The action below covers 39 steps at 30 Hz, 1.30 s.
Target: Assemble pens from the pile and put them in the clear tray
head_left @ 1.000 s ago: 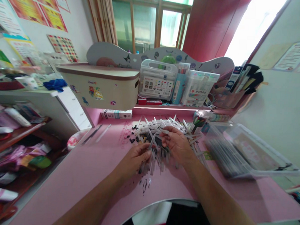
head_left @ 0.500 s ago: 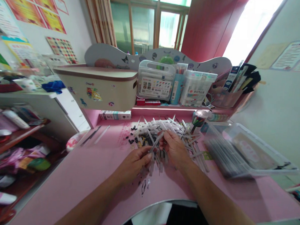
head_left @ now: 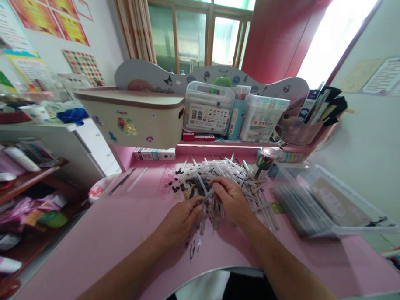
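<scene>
Between my two hands is a slim, greyish translucent pen [head_left: 207, 196]. My left hand [head_left: 181, 217] pinches its lower end, thumb against fingers. On the upper end, the fingers of my right hand [head_left: 230, 200] are closed. Under and behind both hands spreads a heap of white and clear pen parts [head_left: 224, 168]. Small black pieces [head_left: 175, 189] lie along the heap's left side. Dark, thin bits [head_left: 192, 250] rest on the pink desk [head_left: 134, 235] nearer to me. My fingers partly cover the pen, so its exact ends are hidden.
A clear plastic box [head_left: 336, 203] with many slim sticks in it stands at the right. Behind the heap is a jar of pens [head_left: 264, 161]. Two separate slim sticks [head_left: 136, 179] lie at left. A shelf above carries a cream bin [head_left: 132, 121] and clear cases [head_left: 208, 111].
My right hand has come lower and closer to my left hand, its fingers further over the pen. The pen now lies at a flatter angle, with less of it showing.
</scene>
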Motion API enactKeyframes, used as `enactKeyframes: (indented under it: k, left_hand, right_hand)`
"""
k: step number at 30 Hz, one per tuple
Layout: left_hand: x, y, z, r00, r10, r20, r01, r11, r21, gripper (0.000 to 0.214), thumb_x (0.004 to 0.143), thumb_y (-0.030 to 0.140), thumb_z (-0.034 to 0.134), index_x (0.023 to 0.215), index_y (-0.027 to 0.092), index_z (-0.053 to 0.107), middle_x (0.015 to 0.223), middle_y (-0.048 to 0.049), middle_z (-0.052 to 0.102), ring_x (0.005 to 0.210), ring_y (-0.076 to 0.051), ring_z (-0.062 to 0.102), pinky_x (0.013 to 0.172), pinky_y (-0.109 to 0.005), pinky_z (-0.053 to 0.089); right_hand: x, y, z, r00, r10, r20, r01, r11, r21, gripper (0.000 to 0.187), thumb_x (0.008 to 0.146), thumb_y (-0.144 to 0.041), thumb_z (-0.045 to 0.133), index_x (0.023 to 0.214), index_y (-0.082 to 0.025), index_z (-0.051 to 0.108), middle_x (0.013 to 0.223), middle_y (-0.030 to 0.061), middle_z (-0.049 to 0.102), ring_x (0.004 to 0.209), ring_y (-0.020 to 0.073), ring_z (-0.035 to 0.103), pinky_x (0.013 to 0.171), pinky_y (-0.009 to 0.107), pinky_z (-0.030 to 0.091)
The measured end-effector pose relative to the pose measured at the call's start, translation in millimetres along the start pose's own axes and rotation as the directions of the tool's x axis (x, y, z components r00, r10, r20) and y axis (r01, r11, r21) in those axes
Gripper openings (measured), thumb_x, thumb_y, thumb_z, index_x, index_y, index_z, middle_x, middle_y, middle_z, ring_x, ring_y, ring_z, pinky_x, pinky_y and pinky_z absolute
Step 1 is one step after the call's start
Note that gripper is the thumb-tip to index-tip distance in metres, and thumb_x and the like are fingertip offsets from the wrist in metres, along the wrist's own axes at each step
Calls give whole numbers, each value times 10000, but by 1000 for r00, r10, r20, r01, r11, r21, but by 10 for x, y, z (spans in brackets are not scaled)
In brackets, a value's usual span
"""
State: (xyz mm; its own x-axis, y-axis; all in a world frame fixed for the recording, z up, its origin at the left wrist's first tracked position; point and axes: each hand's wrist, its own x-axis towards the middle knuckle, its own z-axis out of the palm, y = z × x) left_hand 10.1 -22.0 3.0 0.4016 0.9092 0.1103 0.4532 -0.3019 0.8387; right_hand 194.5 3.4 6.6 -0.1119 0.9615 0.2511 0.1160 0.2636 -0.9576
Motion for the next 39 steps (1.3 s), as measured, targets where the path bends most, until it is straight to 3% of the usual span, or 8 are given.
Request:
enactKeyframes:
  k: [5,12,21,30,33,35,37,39]
  left_hand:
    - [2,74,-22,1000,-22,-17,25,981,193,346,974,335,387,1071,223,698,1018,-77,777,951,-244,715,861,-334,503]
    - [-18,147,-18,998,-15,-54,29,962,271,315,979,297,393,1052,231,692,957,-61,773,891,-210,717,819,-293,513]
    - [-3,169,-22,996,-40,-76,69,906,419,356,988,333,372,1033,238,712,975,-98,774,906,-275,720,810,-361,510]
    - [28,74,-36,990,75,-122,-38,959,279,358,995,346,386,1203,237,656,1162,-99,733,1048,-261,682,917,-385,501]
    - [12,20,-70,950,193,-246,-134,963,235,441,965,364,477,1376,215,529,1324,-133,630,1207,-280,586,1034,-455,452]
    - [1,-13,-103,915,214,-342,-147,966,211,514,948,384,516,1426,206,456,1382,-152,560,1253,-287,539,1058,-486,434]
    - [-4,-34,-132,886,178,-428,-128,981,143,523,949,383,517,1432,205,427,1375,-153,533,1232,-276,539,1039,-484,451]
    - [0,-42,-147,869,126,-478,-104,992,72,513,949,392,518,1420,212,424,1354,-144,528,1196,-262,550,1018,-478,466]
  right_hand:
    - [-18,51,30,999,-43,7,43,998,-49,153,917,-332,534,889,-217,631,660,-40,492,600,130,443,572,258,346]
    - [-51,10,93,993,-110,-43,107,992,-68,140,926,-308,499,883,-214,593,687,-37,485,612,128,431,582,255,349]
    - [-62,-39,105,999,-39,-18,39,999,0,159,928,-327,511,826,-217,564,624,-47,489,583,129,461,584,259,381]
    - [13,-168,79,995,64,78,-77,983,166,186,829,-368,644,935,-223,599,583,-60,537,537,121,492,538,245,401]
    - [-29,-462,-134,1000,-20,-16,22,992,125,150,837,-366,643,880,-226,611,582,-49,548,535,117,503,539,248,424]
    - [-137,-770,-373,951,-181,-249,179,983,-30,108,856,-339,647,893,-238,642,634,-37,574,555,116,527,541,250,439]
    - [-287,-1109,-659,799,-393,-454,287,914,-287,92,842,-306,693,898,-241,660,840,-3,643,621,120,582,569,270,477]
    - [-428,-1389,-972,619,-587,-522,308,793,-526,118,816,-288,729,888,-213,674,1014,46,667,739,163,651,665,330,530]
